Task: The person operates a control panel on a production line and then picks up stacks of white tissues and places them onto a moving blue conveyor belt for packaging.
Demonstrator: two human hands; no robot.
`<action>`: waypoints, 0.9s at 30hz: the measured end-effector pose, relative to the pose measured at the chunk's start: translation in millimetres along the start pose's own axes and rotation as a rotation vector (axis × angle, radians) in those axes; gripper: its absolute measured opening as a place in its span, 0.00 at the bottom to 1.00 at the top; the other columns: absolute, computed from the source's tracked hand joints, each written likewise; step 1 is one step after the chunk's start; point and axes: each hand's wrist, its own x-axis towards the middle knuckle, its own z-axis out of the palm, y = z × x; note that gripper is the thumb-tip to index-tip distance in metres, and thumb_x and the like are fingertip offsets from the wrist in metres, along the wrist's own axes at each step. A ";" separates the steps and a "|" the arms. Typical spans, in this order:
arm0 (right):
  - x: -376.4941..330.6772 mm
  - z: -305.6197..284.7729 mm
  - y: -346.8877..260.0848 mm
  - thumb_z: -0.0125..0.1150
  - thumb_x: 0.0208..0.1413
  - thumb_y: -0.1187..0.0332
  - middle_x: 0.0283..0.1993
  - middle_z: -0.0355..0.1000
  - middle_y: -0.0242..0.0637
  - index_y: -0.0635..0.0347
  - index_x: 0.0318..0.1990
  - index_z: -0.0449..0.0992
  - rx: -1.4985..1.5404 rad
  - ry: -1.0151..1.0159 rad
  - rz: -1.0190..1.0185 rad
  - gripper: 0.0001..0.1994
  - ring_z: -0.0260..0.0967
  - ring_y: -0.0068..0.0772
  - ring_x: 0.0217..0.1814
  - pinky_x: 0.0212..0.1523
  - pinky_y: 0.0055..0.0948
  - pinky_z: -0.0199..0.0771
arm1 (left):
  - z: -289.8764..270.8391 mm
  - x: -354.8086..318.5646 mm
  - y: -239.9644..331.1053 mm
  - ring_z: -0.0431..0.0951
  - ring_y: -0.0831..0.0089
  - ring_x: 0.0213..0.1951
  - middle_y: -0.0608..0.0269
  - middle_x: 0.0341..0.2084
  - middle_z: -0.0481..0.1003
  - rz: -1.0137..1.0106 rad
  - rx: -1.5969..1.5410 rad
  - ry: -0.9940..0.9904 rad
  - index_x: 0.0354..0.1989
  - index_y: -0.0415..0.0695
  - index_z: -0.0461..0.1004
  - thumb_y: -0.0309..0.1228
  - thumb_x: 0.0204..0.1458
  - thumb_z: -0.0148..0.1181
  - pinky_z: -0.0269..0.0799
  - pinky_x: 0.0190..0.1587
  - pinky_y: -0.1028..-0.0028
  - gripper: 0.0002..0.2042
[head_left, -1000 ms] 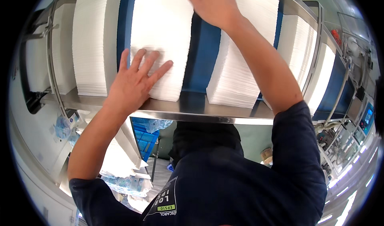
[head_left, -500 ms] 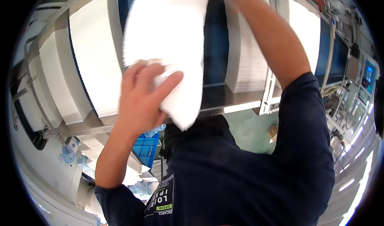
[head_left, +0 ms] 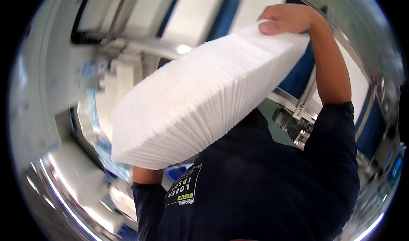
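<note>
In the head view, the right hand [head_left: 294,18] is gripping the upper-right end of a tall white paper stack [head_left: 200,85], its thumb lying on top. The left forearm [head_left: 148,175] is showing under the lower-left end; the left hand is hiding behind the paper, so I cannot tell its grip. The stack is slanting in front of the dark shirt [head_left: 255,185], apart from the white piles [head_left: 194,13] beyond. This looks like a carrying step; moving it seemingly calls for supporting both ends evenly, lest the loose layers be fanning apart.
</note>
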 end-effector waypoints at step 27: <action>111.4 809.8 -686.1 0.56 0.61 0.44 0.44 0.80 0.48 0.63 0.47 0.80 -0.497 -1.206 -1.217 0.27 0.77 0.44 0.48 0.51 0.38 0.73 | -35.4 -862.3 -276.3 0.69 0.64 0.61 0.57 0.57 0.69 0.713 -0.326 1.460 0.61 0.43 0.70 0.33 0.63 0.55 0.60 0.65 0.65 0.19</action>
